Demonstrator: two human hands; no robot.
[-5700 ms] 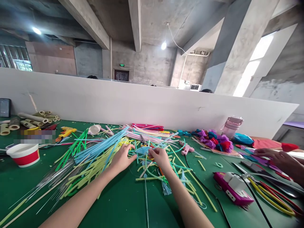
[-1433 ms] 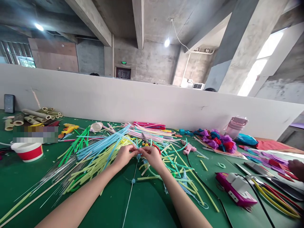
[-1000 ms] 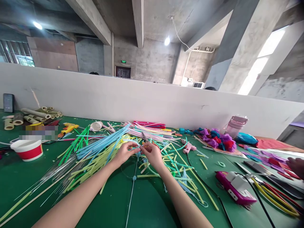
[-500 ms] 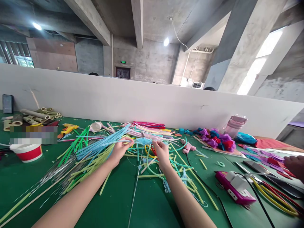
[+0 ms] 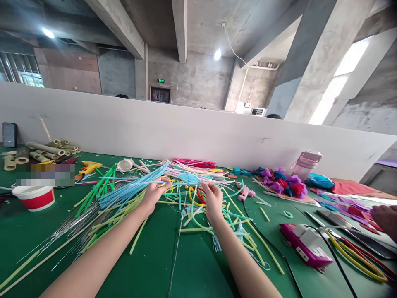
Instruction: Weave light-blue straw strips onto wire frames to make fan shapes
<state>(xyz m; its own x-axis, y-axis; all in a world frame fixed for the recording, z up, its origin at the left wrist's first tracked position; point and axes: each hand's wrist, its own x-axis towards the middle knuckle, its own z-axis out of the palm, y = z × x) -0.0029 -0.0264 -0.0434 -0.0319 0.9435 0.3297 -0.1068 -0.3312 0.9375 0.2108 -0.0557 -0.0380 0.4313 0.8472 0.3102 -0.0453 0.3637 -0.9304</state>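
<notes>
My left hand [image 5: 156, 192] is closed in a pinch on a long, thin light blue strip [image 5: 124, 179], which sticks out to the left over a bundle of blue strips [image 5: 130, 189]. My right hand [image 5: 213, 198] pinches close to the right end of a small light blue woven-looking piece [image 5: 188, 178]; its fingertips partly hide what they grip. The blue piece is held above the table between the hands. Below it, a thin pale cord [image 5: 178, 244] with a small blue knot runs toward me.
Yellow-green strips [image 5: 116, 223] and bare wires lie left on the green table [image 5: 149, 273]. A pink glue gun [image 5: 246, 191], a magenta power strip [image 5: 305, 244] and scissors [image 5: 356, 252] are to the right. Another person's hand [image 5: 384, 217] shows at the right edge. A white partition [image 5: 198, 136] stands behind.
My left hand has shifted slightly left, away from the blue piece, along the strip. The right hand has moved only slightly, to the right.
</notes>
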